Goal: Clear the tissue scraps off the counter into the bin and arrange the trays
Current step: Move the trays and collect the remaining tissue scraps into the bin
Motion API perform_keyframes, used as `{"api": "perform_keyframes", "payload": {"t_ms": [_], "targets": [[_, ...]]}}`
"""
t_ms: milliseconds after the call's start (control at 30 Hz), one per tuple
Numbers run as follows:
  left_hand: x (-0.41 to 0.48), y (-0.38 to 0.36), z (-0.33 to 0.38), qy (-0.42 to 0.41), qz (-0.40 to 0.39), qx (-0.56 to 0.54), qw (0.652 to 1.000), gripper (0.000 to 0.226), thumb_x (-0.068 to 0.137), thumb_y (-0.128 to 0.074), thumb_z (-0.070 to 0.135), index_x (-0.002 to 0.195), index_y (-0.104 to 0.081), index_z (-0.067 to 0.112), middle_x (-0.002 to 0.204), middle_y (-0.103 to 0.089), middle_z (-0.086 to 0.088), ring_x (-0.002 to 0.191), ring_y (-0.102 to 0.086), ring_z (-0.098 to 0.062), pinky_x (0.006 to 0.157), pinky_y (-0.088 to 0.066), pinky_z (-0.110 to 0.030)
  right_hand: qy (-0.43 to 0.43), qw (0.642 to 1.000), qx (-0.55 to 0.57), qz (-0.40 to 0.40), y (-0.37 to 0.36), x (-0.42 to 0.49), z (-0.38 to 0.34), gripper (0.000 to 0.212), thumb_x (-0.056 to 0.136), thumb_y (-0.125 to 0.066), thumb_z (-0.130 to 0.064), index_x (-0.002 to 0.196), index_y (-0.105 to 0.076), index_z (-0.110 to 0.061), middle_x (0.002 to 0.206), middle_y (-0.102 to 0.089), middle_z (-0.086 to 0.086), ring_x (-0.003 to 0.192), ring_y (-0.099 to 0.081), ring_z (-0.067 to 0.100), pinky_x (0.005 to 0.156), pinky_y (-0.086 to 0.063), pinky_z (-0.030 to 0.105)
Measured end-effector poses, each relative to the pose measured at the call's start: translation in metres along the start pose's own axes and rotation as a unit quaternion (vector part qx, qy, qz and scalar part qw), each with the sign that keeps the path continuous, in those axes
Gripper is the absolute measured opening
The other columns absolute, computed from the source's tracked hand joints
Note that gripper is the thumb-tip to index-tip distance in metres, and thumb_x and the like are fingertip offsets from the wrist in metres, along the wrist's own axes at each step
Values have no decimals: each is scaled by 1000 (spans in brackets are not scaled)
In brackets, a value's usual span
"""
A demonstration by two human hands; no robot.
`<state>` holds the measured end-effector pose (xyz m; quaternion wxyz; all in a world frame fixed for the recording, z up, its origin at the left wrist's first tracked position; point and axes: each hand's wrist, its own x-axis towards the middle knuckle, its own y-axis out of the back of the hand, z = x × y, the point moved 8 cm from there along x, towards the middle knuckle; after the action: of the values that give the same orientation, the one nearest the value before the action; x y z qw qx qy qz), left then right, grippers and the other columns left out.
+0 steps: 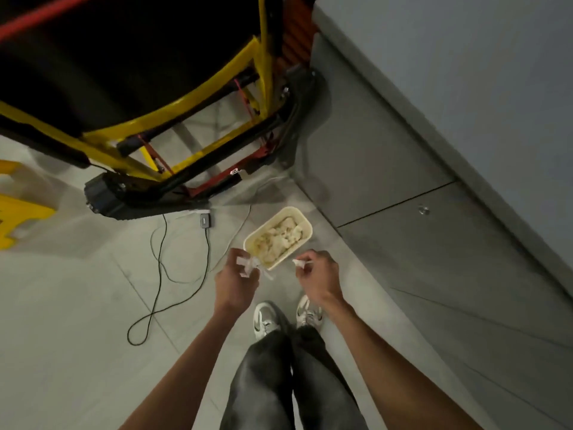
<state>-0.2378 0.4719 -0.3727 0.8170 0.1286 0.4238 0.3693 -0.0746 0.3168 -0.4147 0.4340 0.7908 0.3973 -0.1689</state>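
Left hand (235, 285) fingers curl round tissue scraps (248, 265); right hand (316, 274) pinches one scrap (299, 262). Bin (307, 231) on floor (93, 305) just ahead, between both (long axis away-right), equally near.

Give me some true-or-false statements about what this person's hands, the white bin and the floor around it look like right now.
1. The left hand and the right hand both pinch tissue scraps. True.
2. The white bin is empty. False: crumpled tissue lies in it.
3. The bin stands on a counter. False: it stands on the floor, beside the grey cabinet.
4. A black cable lies looped on the floor left of the bin. True.
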Motion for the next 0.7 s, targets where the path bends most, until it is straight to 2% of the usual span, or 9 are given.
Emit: {"api": "perform_keyframes", "payload": {"t_ms": [33, 100, 167, 233, 333, 433, 500, 567, 700], "targets": [[17, -10, -10, -18, 4, 21, 1000, 28, 90, -68, 6, 103, -57, 29, 74, -74, 1, 64, -73, -19, 66, -61, -41, 7, 1000, -21, -4, -12, 19, 6, 21, 92, -75, -11, 109, -78, -22, 118, -62, 3, 91, -72, 13, 81, -47, 0], [52, -33, -30, -51, 7, 81, 995, 31, 86, -62, 2, 104, -65, 27, 82, -77, -4, 74, -74, -25, 68, -59, -36, 28, 997, -66, -26, -37, 57, 17, 25, 94, -69, -9, 115, -77, -22, 129, -56, 6, 112, -68, 23, 102, -53, 20], [88, -56, -51, -50, 8, 122, 991, 29, 87, -60, 2, 106, -73, 21, 96, -77, -12, 84, -75, -28, 73, -57, -30, 52, 988, -132, -58, -61, 92, 24, 33, 95, -65, -7, 125, -75, -17, 139, -50, 7, 124, -62, 27, 114, -49, 32], [121, -80, -67, -55, 9, 138, 989, 30, 89, -58, 3, 110, -74, 18, 108, -73, -18, 90, -73, -32, 82, -58, -33, 87, 972, -200, -86, -80, 124, 26, 39, 96, -62, -7, 134, -69, -12, 148, -43, 8, 126, -62, 30, 113, -49, 35], [164, -116, -87, -66, -6, 172, 983, 36, 89, -57, 0, 120, -72, 11, 117, -65, -22, 103, -66, -38, 95, -49, -33, 128, 939, -299, -115, -104, 169, 26, 38, 103, -53, -7, 141, -61, -9, 154, -35, 11, 129, -58, 30, 111, -49, 37], [199, -156, -107, -45, -68, 190, 978, 44, 89, -57, 5, 132, -67, 6, 131, -64, -22, 121, -60, -37, 106, -44, -32, 134, 911, -370, -125, -120, 205, 29, 42, 102, -57, -6, 143, -56, -8, 153, -36, 18, 127, -62, 34, 106, -49, 38], [211, -187, -124, -25, -162, 243, 956, 54, 95, -59, 14, 147, -53, 5, 146, -57, -21, 136, -53, -37, 113, -39, -34, 125, 904, -381, -145, -130, 220, 37, 55, 99, -60, -9, 152, -46, -13, 154, -36, 17, 127, -60, 38, 101, -51, 44], [213, -204, -135, -13, -223, 299, 928, 58, 101, -54, 25, 155, -40, 7, 153, -50, -21, 140, -48, -39, 113, -40, -37, 121, 906, -376, -153, -134, 224, 41, 61, 98, -58, -11, 156, -39, -19, 153, -39, 16, 127, -59, 38, 98, -54, 46], [195, -187, -116, -45, -218, 338, 914, 61, 103, -48, 30, 159, -31, 13, 156, -44, -20, 140, -47, -41, 112, -43, -45, 135, 916, -359, -116, -116, 206, 25, 58, 94, -62, -7, 148, -44, -15, 143, -51, 14, 122, -63, 36, 89, -53, 43]]}}
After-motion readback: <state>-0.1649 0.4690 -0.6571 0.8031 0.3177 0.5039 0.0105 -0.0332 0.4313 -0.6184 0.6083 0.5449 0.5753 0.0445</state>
